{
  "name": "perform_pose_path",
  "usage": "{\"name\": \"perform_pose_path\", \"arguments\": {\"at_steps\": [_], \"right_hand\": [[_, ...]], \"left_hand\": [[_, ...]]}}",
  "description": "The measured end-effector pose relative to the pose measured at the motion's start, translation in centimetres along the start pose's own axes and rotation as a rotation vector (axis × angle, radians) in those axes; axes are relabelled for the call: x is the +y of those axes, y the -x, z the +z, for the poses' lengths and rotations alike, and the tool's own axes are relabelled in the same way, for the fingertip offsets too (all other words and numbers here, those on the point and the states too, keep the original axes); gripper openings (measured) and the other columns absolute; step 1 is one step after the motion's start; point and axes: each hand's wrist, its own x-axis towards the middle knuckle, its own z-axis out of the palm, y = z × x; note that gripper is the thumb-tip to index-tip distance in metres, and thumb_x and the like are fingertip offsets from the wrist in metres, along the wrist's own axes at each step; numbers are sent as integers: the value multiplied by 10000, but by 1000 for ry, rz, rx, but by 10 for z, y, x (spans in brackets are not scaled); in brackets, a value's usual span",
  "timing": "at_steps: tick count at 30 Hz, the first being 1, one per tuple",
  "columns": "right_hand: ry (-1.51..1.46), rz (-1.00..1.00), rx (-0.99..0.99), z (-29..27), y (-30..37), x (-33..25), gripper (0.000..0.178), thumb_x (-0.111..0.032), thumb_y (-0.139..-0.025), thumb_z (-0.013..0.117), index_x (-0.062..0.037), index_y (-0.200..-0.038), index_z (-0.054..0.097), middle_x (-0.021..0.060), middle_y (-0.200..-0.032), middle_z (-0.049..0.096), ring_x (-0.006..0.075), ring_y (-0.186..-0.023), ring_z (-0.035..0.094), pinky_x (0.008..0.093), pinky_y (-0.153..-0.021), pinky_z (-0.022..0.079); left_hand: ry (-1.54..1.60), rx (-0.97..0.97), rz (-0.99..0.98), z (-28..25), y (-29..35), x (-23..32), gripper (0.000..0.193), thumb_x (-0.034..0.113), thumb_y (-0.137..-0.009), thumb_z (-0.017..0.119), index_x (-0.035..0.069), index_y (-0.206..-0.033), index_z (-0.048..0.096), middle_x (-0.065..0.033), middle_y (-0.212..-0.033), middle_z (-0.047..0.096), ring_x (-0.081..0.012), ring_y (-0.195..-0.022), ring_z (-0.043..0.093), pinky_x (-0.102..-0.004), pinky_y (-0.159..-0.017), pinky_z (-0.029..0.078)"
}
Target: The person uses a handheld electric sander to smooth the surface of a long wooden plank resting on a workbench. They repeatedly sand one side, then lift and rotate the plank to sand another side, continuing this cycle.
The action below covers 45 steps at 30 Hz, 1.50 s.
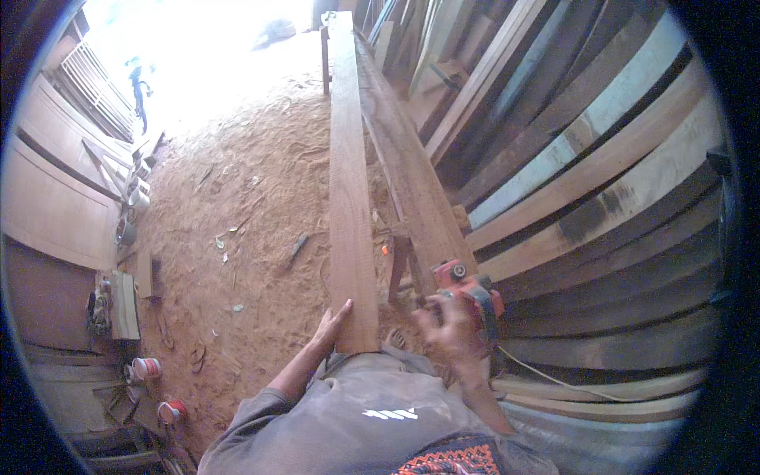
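A long plank point(350, 198) runs away from my body, its near end close to my shirt. My left hand point(331, 326) holds the left edge of that end, the thumb on the top face and the other fingers partly hidden along the side. Over to the right, a red and dark electric planer point(479, 299) rests on a wide board point(419, 190). Just in front of and beside the planer is my right hand point(447, 326), smeared by motion. Whether its fingers touch the planer is unclear.
A pale cord point(554, 381) trails right from the planer. Many boards point(602, 150) lean along the right side. Wood shavings cover the floor point(253, 182). Door panels point(63, 198), a white bucket point(146, 368) and a red-rimmed bucket point(171, 411) stand at the left.
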Motion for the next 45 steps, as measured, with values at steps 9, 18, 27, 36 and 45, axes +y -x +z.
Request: {"name": "perform_pose_path", "arguments": {"at_steps": [9,18,27,36,45], "right_hand": [[-590,432,-556,87,11,-13,848,-508,-797,860,16,-1402,580,215,-1346,664,355,-1250,641,436,-1053,509],[-152,-570,173,-78,9,-129,990,-409,-697,969,70,-1409,476,242,-1279,638,381,-1190,643,455,-1061,472],[-785,-532,236,-118,-55,-187,974,-390,-641,1003,19,-1383,523,148,-1242,674,277,-1144,668,391,-968,548],[-700,-627,259,-153,-62,-206,879,-291,-705,979,23,-1388,524,144,-1258,684,231,-1145,676,370,-971,545],[-739,-682,273,-163,-67,-207,680,-182,-771,924,31,-1318,582,96,-1168,699,166,-1047,669,330,-892,553]], "left_hand": [[91,-211,4,28,22,24,796,496,-958,717,6,-1513,425,-197,-1409,606,-337,-1251,621,-480,-1078,504],[705,-731,196,151,115,137,955,779,-964,443,56,-1580,342,-215,-1529,484,-369,-1360,548,-513,-1168,436],[656,-1007,393,189,179,261,885,738,-1001,421,72,-1577,337,-178,-1492,507,-316,-1380,521,-490,-1185,407],[533,-1036,497,205,187,280,914,779,-993,357,96,-1597,294,-162,-1529,464,-310,-1412,490,-494,-1205,396],[518,-1045,514,212,188,289,906,787,-987,360,121,-1598,302,-150,-1519,476,-307,-1379,518,-507,-1161,434]]}}
